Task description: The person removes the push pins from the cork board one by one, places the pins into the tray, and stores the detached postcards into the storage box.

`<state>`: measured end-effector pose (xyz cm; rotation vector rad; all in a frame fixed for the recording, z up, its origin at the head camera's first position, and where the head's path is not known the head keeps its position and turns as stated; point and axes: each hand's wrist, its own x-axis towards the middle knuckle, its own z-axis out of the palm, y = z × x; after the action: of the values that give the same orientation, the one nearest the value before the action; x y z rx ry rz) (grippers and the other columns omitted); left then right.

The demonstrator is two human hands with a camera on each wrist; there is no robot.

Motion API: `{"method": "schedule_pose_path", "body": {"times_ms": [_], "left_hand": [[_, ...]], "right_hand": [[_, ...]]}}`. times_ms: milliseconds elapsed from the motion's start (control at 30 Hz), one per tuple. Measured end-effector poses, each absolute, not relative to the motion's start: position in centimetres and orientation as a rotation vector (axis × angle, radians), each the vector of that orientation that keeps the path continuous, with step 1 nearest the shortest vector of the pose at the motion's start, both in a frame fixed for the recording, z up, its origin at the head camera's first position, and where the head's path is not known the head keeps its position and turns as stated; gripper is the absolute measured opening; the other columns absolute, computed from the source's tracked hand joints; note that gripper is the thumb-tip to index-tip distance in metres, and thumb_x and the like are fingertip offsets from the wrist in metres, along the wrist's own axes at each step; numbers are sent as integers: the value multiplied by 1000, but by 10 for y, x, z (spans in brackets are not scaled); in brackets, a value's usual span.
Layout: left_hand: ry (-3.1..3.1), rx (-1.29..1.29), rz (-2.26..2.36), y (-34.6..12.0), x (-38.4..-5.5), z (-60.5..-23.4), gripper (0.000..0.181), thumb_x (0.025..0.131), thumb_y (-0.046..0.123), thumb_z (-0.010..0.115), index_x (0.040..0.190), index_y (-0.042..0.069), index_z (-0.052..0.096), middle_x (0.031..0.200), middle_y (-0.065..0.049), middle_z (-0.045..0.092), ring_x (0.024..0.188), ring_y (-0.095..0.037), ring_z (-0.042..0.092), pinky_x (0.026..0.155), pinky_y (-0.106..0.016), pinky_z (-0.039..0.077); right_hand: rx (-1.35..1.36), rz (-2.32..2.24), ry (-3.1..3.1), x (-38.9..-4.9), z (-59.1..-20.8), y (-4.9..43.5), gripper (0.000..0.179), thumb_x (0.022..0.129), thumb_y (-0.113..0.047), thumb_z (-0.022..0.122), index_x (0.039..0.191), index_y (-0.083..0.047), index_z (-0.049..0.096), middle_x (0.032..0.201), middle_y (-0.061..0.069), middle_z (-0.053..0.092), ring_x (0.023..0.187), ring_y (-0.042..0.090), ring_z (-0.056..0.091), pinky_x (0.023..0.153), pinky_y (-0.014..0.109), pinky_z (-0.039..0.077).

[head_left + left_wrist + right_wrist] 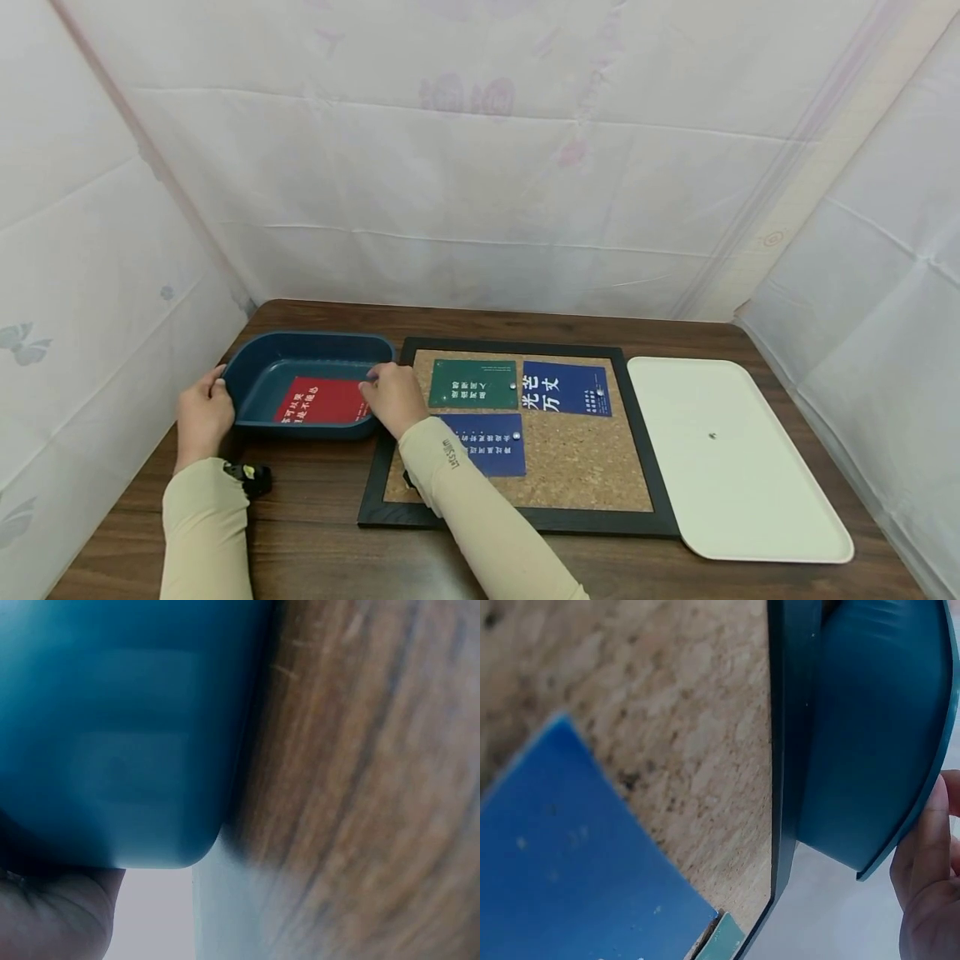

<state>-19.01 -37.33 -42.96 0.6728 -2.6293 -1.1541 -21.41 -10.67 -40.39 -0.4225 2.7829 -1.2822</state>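
Note:
A blue-green plastic bin point(262, 367) stands at the left of the table, with a red card point(322, 402) printed with white characters inside it. My left hand point(205, 417) grips the bin's left rim; in the left wrist view part of that hand point(56, 919) shows beside the bin's wall point(135, 750). My right hand point(396, 398) is at the bin's right rim, its fingertips close to the red card's upper right corner. In the right wrist view the right hand point(926, 885) meets the rim. Whether it pinches the rim or the card, I cannot tell.
Beside the bin lies a black-framed cork board point(585, 467). Pinned to it are a green card point(474, 396), a blue card point(567, 389) and another blue card point(491, 458) partly under my right sleeve. A white tray point(750, 492) at the right holds one small metallic pin point(712, 435).

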Motion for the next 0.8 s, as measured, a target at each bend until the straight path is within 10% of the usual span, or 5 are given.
{"method": "schedule_pose_path", "body": {"times_ms": [233, 800], "left_hand": [[-2639, 683, -1148, -374, -190, -430, 49, 105, 17, 18, 150, 0, 27, 151, -30, 25, 138, -50, 26, 111, -61, 26], [-2701, 680, -992, -369, -193, -423, 48, 103, 13, 23, 145, -8, 31, 143, -38, 34, 130, -54, 35, 106, -63, 32]], "right_hand": [[-437, -1358, 2719, -212, -406, -103, 17, 97, -20, 58, 94, -10, 72, 64, -5, 61, 51, 4, 50, 50, 17, 41], [-425, -1558, 2508, -213, -408, -95, 20, 99, -19, 54, 100, -9, 72, 82, 0, 71, 69, 3, 61, 61, 18, 48]]}}
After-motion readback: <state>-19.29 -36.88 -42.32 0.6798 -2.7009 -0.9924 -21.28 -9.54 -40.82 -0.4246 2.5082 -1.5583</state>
